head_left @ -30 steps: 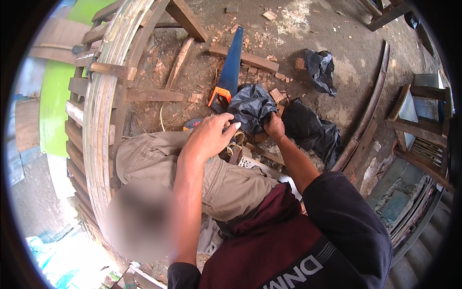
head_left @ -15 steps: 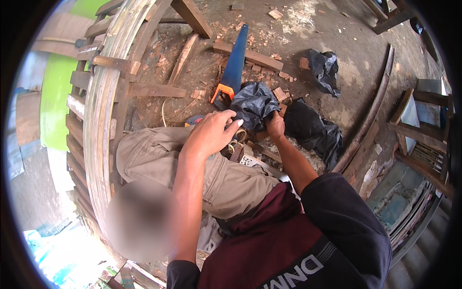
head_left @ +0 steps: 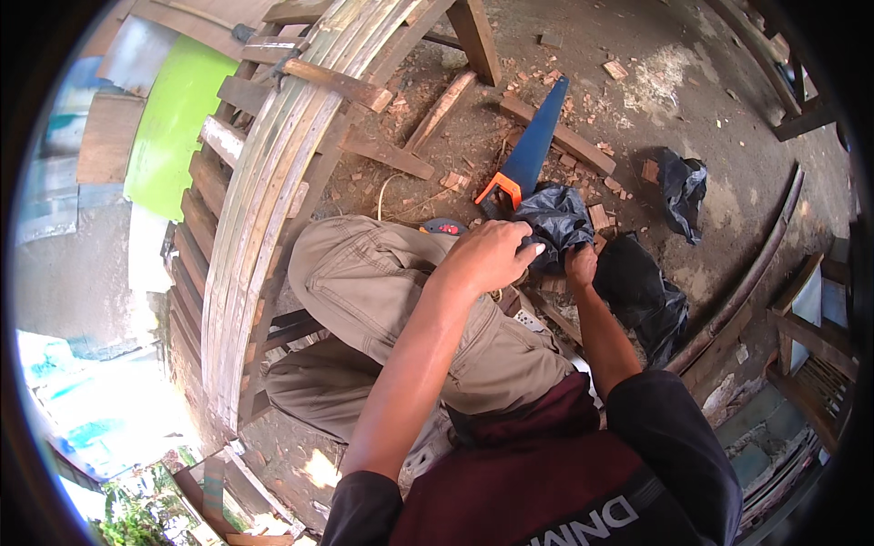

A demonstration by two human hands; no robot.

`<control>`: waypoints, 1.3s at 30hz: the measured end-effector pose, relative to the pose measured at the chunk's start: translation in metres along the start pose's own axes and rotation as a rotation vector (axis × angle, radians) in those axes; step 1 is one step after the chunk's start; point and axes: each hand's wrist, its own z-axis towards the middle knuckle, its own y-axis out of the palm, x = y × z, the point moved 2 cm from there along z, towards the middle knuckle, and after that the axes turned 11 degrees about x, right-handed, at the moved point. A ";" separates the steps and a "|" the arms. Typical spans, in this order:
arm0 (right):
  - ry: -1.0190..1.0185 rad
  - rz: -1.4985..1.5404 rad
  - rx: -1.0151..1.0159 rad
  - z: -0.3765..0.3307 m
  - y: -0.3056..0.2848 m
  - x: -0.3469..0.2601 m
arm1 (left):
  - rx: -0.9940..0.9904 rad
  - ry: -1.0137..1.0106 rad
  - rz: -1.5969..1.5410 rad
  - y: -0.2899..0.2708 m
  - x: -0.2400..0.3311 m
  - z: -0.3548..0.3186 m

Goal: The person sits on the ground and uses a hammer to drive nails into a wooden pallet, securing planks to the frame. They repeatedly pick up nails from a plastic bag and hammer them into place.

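A crumpled black plastic bag (head_left: 553,215) is between my two hands, just beyond my bent knee. My right hand (head_left: 581,264) is closed on its right side, the fingers partly tucked under the folds. At the bag's left edge, my left hand (head_left: 484,261) has its fingers curled in, thumb and fingertips pinching the plastic. Whatever lies inside the bag is hidden. A handsaw (head_left: 537,136) with a blue blade and orange-and-black handle lies just past the bag, its handle against it.
A second black plastic bag (head_left: 642,291) lies right of my right hand, and a smaller black piece (head_left: 681,191) farther off. Wood blocks (head_left: 569,141) and chips litter the dirt floor. A slatted wooden bench (head_left: 273,200) stands left. A long curved pole (head_left: 746,282) lies right.
My view has swung, so the scene sits farther right in the picture. Both hands stay at the bag, and my left fingers now meet its edge more closely.
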 end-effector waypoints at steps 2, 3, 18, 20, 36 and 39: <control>0.057 -0.089 0.008 0.009 0.010 0.008 | -0.016 -0.004 0.004 0.001 0.000 0.002; 0.083 -0.092 -0.004 0.013 0.014 0.010 | -0.003 0.008 -0.008 0.001 0.001 0.001; 0.086 -0.062 -0.260 0.004 -0.022 -0.013 | 0.019 -0.009 -0.055 -0.001 -0.003 -0.002; -0.015 -0.111 -0.340 0.010 -0.023 -0.010 | 0.019 0.001 -0.033 -0.004 0.004 0.000; -0.140 0.872 -0.735 -0.031 -0.264 -0.269 | 0.518 -0.152 -0.804 -0.037 0.014 -0.003; -0.141 0.973 -0.862 -0.048 -0.269 -0.293 | 0.434 -0.205 -1.158 -0.048 0.016 -0.008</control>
